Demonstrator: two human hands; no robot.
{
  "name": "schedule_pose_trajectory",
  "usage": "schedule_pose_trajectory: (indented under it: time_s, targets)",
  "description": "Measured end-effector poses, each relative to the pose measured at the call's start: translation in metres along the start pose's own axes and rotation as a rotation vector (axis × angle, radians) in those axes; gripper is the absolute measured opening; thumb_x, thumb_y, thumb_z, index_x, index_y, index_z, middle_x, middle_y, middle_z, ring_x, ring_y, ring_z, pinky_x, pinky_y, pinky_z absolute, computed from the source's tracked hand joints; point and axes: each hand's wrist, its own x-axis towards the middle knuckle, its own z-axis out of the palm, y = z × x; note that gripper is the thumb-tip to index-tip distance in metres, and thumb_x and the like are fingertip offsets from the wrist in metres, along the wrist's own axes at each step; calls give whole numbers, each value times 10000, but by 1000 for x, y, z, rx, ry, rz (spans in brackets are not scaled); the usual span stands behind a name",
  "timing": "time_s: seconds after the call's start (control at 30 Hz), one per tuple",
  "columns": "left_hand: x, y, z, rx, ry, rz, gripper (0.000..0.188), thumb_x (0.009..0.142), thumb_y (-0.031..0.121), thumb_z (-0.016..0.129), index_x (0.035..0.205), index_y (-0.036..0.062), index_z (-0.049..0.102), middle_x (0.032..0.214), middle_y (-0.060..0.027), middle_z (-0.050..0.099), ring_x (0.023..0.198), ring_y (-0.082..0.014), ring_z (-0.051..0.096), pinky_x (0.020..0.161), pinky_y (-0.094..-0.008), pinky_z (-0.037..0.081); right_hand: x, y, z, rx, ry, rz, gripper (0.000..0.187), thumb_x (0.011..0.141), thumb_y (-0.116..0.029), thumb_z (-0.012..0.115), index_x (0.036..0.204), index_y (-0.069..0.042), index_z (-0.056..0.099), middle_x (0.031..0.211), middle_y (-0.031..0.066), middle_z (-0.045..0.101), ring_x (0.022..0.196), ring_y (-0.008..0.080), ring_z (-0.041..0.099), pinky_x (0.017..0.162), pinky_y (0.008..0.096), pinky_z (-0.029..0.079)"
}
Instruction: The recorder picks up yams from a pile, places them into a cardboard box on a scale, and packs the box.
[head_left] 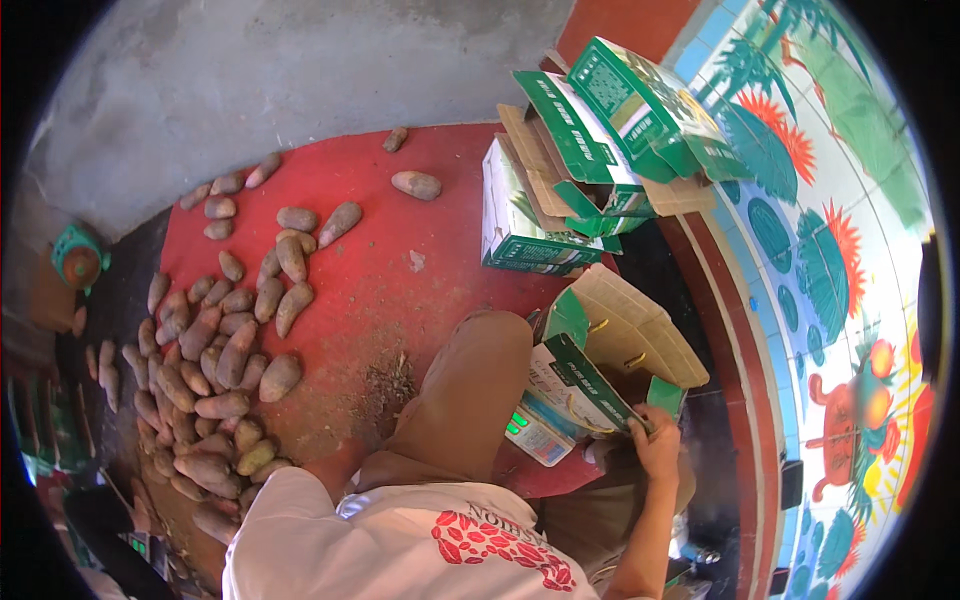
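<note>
My right hand [655,440] is closed on the near right edge of an opened cardboard box [590,385], green and white outside and plain brown inside. The box's flaps stand up, and yellow cord loops show at its walls. Beneath and beside it is a digital scale [540,432] with a lit green display. My left sleeve [285,515] shows, but my left hand is out of sight. To the left of my knee, a large heap of long brown tubers [235,355] lies on a red mat [390,255].
More green and white boxes [565,150] are stacked at the far right, beside a painted tile wall [800,300]. Loose soil [385,385] lies near my knee. At the left are a teal-rimmed round object [80,258] and, lower down, another person's dark sleeve [115,545].
</note>
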Motion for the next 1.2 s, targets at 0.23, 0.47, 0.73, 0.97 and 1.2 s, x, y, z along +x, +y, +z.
schedule_pose_trajectory:
  time_s: [0.23, 0.47, 0.73, 0.97, 1.2]
  targets:
    - [-90, 37, -163, 12, 23, -192, 490, 699, 347, 708, 1107, 96, 604, 1076, -144, 637, 964, -320, 632, 818, -417, 503, 7, -87, -37, 276, 281, -258, 252, 772, -78, 615, 1018, -27, 630, 933, 112, 641, 831, 289, 595, 794, 381, 464]
    - [-88, 15, -248, -510, 637, -212, 643, 600, 412, 797, 1047, 12, 564, 965, -147, 632, 915, -276, 607, 799, -361, 470, -27, -209, -114, 239, 328, -603, 303, 827, -373, 600, 939, -91, 601, 804, 49, 645, 743, 223, 598, 876, 475, 378]
    - [-153, 85, -353, -1294, 970, 221, 442, 712, 245, 767, 1041, 32, 563, 983, -45, 603, 865, -167, 563, 719, -292, 450, -43, -195, -108, 262, 559, -929, 227, 855, -365, 576, 939, -157, 543, 829, 4, 650, 746, 162, 613, 916, 454, 326]
    - [-183, 163, -412, -1346, 792, 499, 419, 792, 231, 701, 1137, 69, 528, 1050, -20, 597, 900, -133, 565, 680, -286, 451, -66, -189, -119, 248, 553, -865, 320, 872, -273, 550, 1136, -286, 369, 901, 21, 652, 763, 172, 623, 905, 466, 354]
    - [-189, 236, -443, -1261, 697, 712, 464, 747, 236, 738, 1109, 19, 546, 976, -50, 605, 858, -128, 566, 685, -265, 449, -80, -175, -125, 258, 546, -827, 601, 889, -180, 523, 1334, -416, 195, 972, 37, 654, 780, 183, 632, 895, 479, 381]
